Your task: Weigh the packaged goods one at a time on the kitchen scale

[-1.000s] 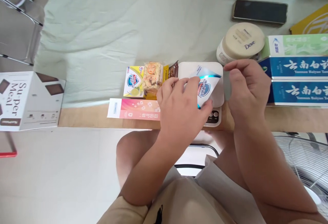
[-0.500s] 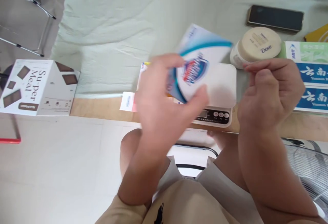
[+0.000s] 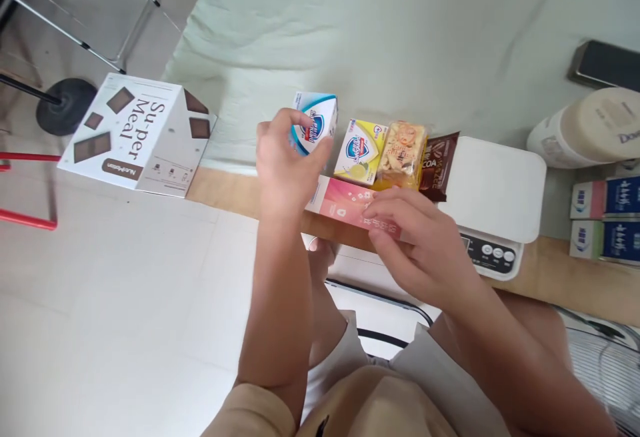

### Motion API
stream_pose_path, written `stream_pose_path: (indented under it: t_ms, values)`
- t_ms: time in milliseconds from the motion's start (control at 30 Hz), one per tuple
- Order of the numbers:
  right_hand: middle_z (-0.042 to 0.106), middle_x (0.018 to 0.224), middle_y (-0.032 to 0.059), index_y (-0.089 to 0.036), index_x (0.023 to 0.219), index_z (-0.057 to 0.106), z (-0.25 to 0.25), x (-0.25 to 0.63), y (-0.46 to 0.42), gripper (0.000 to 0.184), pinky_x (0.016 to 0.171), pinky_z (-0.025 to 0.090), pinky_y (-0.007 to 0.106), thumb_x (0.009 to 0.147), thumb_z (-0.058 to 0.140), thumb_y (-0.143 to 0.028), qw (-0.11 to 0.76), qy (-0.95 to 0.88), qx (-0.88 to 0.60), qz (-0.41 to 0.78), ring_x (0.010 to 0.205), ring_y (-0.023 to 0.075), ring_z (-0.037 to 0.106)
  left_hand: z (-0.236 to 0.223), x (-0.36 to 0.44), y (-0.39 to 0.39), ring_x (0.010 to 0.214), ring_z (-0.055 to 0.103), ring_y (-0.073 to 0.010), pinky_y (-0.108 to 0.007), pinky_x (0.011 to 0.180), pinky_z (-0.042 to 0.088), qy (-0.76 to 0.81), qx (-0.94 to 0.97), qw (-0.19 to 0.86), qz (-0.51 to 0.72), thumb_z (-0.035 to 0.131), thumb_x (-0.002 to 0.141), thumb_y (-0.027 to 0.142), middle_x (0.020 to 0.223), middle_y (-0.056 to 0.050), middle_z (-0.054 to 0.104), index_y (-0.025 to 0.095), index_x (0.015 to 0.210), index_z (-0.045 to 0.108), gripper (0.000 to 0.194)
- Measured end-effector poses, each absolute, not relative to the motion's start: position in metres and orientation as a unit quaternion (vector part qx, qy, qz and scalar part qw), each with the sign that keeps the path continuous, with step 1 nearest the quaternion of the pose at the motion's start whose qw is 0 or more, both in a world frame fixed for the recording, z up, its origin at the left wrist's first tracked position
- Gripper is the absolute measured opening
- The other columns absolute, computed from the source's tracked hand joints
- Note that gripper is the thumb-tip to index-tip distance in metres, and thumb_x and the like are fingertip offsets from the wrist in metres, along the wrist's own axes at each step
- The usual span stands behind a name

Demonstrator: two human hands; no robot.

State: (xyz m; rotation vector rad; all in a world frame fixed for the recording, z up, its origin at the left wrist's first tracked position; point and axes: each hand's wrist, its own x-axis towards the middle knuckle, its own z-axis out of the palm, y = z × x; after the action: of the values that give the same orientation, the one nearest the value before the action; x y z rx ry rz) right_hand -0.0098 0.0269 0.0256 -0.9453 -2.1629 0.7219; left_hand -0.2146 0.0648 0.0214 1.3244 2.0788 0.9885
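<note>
My left hand (image 3: 293, 153) is closed on a white-and-blue Safeguard soap box (image 3: 316, 113), thumb and fingers at its sides, at the left end of a row of goods. Beside it stand a yellow Safeguard soap box (image 3: 357, 150), a clear-wrapped pack of biscuits (image 3: 401, 149) and a dark brown cocoa packet (image 3: 441, 167). In front of these, along the table edge, lies a pink toothpaste box (image 3: 345, 203). My right hand (image 3: 423, 243) is over its right part, fingers bent and apart from the thumb; whether they press on the box I cannot tell.
A white kitchen scale (image 3: 495, 187) stands right of the row. Farther right are a Dove jar (image 3: 583, 130), a phone (image 3: 607, 65) and stacked toothpaste boxes (image 3: 620, 220). A white Su-per Meal carton (image 3: 135, 140) sits at the table's left corner.
My left hand has carried the soap box left, from above the scale to the row's left end. My right hand has moved left from beside the jar to the pink box, its pinch loosened.
</note>
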Motion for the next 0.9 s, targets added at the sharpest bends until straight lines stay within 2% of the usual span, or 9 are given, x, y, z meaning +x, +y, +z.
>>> stream_pose_path:
  t_ms: [133, 233, 367, 533, 767, 900]
  values:
    - [0.077, 0.106, 0.0075, -0.020, 0.105, 0.068, 0.023, -0.018, 0.027, 0.014, 0.075, 0.060, 0.029, 0.096, 0.058, -0.018, 0.279, -0.849, -0.364, 0.263, 0.097, 0.0183, 0.074, 0.023, -0.208, 0.069, 0.113, 0.064, -0.0281, -0.047, 0.110, 0.054, 0.783, 0.466, 0.241, 0.335, 0.075, 0.082, 0.021, 0.117, -0.007, 0.066, 0.027, 0.098, 0.069, 0.018]
    - [0.077, 0.105, 0.0074, -0.019, 0.105, 0.069, 0.023, -0.019, 0.029, 0.015, 0.074, 0.060, 0.027, 0.096, 0.058, -0.018, 0.277, -0.853, -0.362, 0.253, 0.096, 0.0169, 0.074, 0.018, -0.218, 0.068, 0.106, 0.068, -0.0262, -0.046, 0.107, 0.056, 0.781, 0.457, 0.284, 0.318, 0.070, 0.088, 0.025, 0.116, -0.007, 0.071, 0.024, 0.098, 0.072, 0.011]
    - [0.078, 0.104, 0.0077, -0.018, 0.102, 0.070, 0.024, -0.018, 0.031, 0.014, 0.073, 0.059, 0.025, 0.095, 0.057, -0.018, 0.276, -0.856, -0.362, 0.244, 0.094, 0.0163, 0.075, 0.015, -0.230, 0.064, 0.101, 0.071, -0.0229, -0.040, 0.095, 0.061, 0.784, 0.418, 0.304, 0.345, 0.066, 0.089, 0.028, 0.122, -0.005, 0.076, 0.024, 0.110, 0.072, 0.022]
    - [0.079, 0.103, 0.0081, -0.017, 0.101, 0.071, 0.023, -0.018, 0.032, 0.015, 0.072, 0.059, 0.026, 0.095, 0.057, -0.017, 0.274, -0.856, -0.363, 0.245, 0.094, 0.0170, 0.076, 0.014, -0.231, 0.063, 0.092, 0.075, -0.0213, -0.037, 0.085, 0.062, 0.776, 0.425, 0.329, 0.331, 0.062, 0.093, 0.028, 0.108, -0.004, 0.081, 0.022, 0.107, 0.074, 0.019]
    - [0.079, 0.103, 0.0084, -0.017, 0.100, 0.071, 0.022, -0.018, 0.031, 0.016, 0.070, 0.059, 0.029, 0.096, 0.056, -0.018, 0.270, -0.850, -0.369, 0.262, 0.091, 0.0182, 0.075, 0.008, -0.229, 0.067, 0.093, 0.076, -0.0206, -0.037, 0.087, 0.062, 0.782, 0.429, 0.306, 0.333, 0.063, 0.095, 0.027, 0.114, -0.004, 0.081, 0.022, 0.109, 0.073, 0.018]
    - [0.078, 0.103, 0.0074, -0.018, 0.102, 0.071, 0.021, -0.018, 0.030, 0.016, 0.071, 0.058, 0.030, 0.095, 0.057, -0.019, 0.270, -0.843, -0.374, 0.277, 0.093, 0.0187, 0.075, 0.009, -0.228, 0.066, 0.103, 0.076, -0.0251, -0.044, 0.100, 0.062, 0.796, 0.440, 0.274, 0.313, 0.062, 0.095, 0.030, 0.121, -0.008, 0.079, 0.021, 0.116, 0.072, 0.025]
